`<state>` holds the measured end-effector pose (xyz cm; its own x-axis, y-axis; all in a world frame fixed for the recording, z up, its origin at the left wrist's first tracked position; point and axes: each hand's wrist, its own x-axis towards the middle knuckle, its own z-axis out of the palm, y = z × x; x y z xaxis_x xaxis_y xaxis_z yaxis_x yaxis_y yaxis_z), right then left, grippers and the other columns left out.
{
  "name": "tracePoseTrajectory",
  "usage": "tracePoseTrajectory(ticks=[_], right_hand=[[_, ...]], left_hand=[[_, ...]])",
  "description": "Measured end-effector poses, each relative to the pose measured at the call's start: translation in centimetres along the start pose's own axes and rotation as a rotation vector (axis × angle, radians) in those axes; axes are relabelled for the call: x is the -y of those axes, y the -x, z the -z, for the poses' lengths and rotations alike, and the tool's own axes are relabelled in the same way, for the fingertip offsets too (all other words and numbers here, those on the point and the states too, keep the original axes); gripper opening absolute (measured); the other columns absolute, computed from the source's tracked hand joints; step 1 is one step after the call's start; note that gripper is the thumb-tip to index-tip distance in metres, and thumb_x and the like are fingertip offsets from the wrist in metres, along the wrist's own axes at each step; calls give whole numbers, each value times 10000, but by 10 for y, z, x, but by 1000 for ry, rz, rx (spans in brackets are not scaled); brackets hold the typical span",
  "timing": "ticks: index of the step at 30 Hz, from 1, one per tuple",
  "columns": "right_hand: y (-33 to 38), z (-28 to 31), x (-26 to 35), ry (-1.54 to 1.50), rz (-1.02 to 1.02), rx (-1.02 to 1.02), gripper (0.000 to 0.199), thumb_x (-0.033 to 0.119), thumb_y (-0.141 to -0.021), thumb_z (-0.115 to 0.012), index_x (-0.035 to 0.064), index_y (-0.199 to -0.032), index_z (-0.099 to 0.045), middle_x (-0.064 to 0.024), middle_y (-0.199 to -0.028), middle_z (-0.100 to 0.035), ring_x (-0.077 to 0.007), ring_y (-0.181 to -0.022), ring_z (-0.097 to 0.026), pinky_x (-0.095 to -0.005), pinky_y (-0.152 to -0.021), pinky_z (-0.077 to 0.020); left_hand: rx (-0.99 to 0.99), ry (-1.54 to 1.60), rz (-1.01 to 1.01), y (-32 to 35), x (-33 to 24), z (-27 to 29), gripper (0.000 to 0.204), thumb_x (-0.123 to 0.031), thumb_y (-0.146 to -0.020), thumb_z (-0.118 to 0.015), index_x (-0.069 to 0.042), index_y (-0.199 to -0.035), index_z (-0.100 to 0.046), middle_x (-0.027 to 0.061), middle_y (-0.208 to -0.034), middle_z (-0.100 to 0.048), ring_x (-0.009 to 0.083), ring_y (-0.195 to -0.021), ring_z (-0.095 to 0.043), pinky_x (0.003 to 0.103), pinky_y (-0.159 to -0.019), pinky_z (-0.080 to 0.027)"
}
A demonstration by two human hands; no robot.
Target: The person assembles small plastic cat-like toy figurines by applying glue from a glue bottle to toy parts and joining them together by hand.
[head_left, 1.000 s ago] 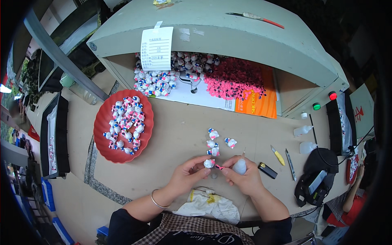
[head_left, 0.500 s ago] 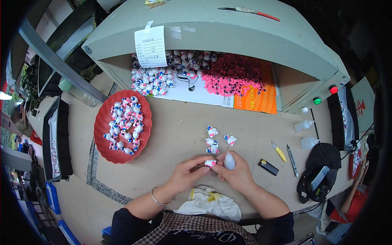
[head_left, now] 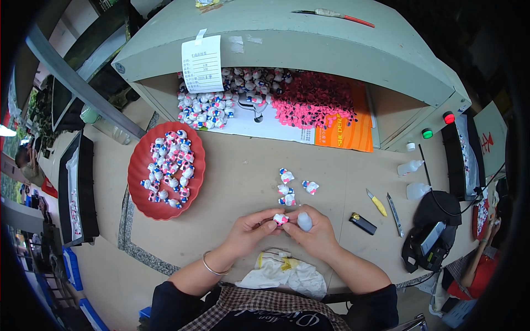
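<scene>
Between the fingertips of my left hand [head_left: 249, 230] is a small white figurine [head_left: 280, 219] with pink patches, held just above the table. My right hand [head_left: 316, 236] is closed around a small whitish squeeze bottle [head_left: 304, 221], while its thumb and fingertip also press on the figurine's right side. The bottle's tip is hard to make out. Just beyond my hands stands a loose cluster of similar figurines [head_left: 286, 189] in white, pink and blue, with one figurine [head_left: 310, 187] set apart to its right. A crumpled, yellow-stained white cloth [head_left: 284, 274] lies under my wrists.
At left, a red scalloped tray [head_left: 139, 190] holds many figurines. A shelf box [head_left: 309, 49] at the back covers more figurines and pink pieces [head_left: 301, 113]. To the right lie a black lighter [head_left: 362, 223], yellow knife [head_left: 377, 203], slim metal knife [head_left: 395, 215], bottles [head_left: 410, 167] and black bag [head_left: 428, 231].
The figurine has shifted slightly left and turned in my fingers, showing more of its white and pink side. The squeeze bottle has moved a little left, and its thin tip no longer shows clearly.
</scene>
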<state>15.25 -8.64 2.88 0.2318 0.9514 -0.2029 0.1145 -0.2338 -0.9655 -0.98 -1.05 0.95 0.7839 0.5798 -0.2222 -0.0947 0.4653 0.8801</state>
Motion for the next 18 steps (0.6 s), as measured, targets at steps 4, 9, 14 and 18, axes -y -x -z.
tracePoseTrajectory(ticks=[4,9,14,18], right_hand=[[0,-3,-1,-72,32,-32,172,81,-763,-615,33,-908,-538,-43,-807,-562,-119,-727,-558,-244,-643,-448],[-2,20,2,-274,-2,-155,275,68,-807,-557,37,-1056,-445,-50,-914,-523,-131,-809,-555,-237,-659,-466],[-10,33,3,-329,146,-339,362,57,-843,-479,36,-1184,-358,-80,-1021,-470,-136,-883,-523,-255,-663,-473],[-12,38,0,-307,191,-347,432,145,-881,-448,26,-1265,-292,-90,-1045,-481,-141,-901,-519,-257,-703,-464]], left_hand=[[-44,2,-4,0,-8,-4,334,-123,-876,-478,-35,-1197,-445,86,-1122,-519,142,-961,-532,270,-792,-477],[-341,708,-521,-2,-46,21,362,-163,-870,-480,-78,-1211,-394,79,-1142,-495,149,-907,-531,253,-744,-465],[-441,72,-242,-3,-36,7,425,-239,-858,-499,-76,-1229,-367,68,-1177,-451,152,-948,-504,284,-778,-447],[-261,-1080,-352,-32,-30,-15,479,-264,-808,-552,-42,-1196,-381,123,-1162,-418,241,-986,-485,330,-765,-460]])
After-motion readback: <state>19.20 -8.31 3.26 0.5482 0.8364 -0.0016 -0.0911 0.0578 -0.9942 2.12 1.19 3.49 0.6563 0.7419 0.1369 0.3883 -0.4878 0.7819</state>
